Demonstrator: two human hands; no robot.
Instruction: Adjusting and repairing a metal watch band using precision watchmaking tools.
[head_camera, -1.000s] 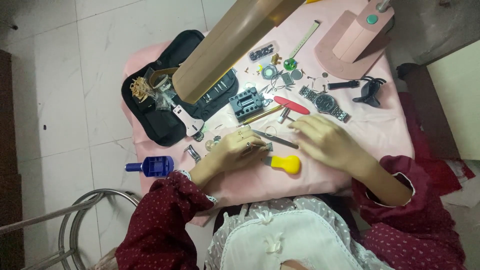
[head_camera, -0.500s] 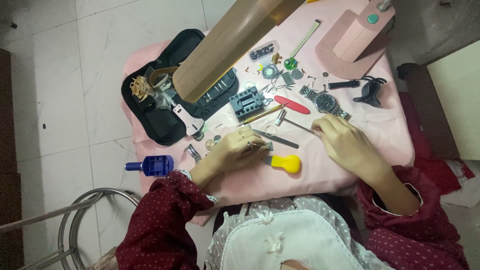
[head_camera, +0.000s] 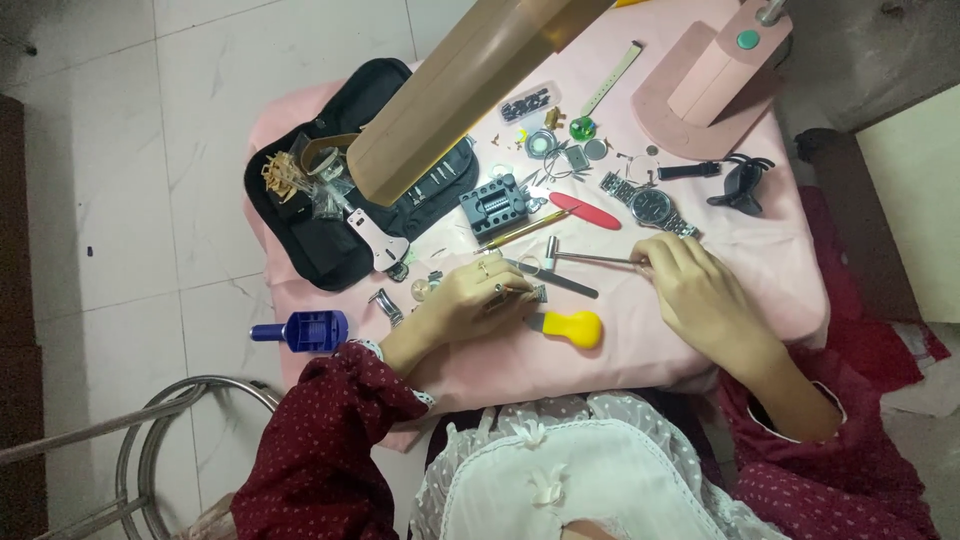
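Note:
My left hand (head_camera: 470, 298) rests on the pink tablecloth (head_camera: 700, 345), fingers pinched on a small metal watch part (head_camera: 530, 293) at its fingertips. My right hand (head_camera: 700, 292) lies further right, its fingertips closed on the end of the thin handle of a small metal hammer (head_camera: 580, 259), whose head points left. A dark flat blade tool (head_camera: 565, 283) lies between the hands. Just below it is a yellow-handled tool (head_camera: 572, 328). A metal-band wristwatch (head_camera: 650, 207) lies above my right hand.
A black watch-holder block (head_camera: 493, 205), a red tool (head_camera: 585, 210) and several small parts lie mid-table. An open black tool case (head_camera: 330, 235) is at the left, a pink lamp base (head_camera: 700, 90) and a black clip (head_camera: 740, 182) at the back right. A tan beam (head_camera: 450, 95) hangs overhead. A blue tool (head_camera: 305, 328) pokes out at the table's left edge, above a metal stool (head_camera: 150, 440).
My right hand has drawn away from my left hand, moved right and closed on the hammer's handle end. My left hand has stayed put.

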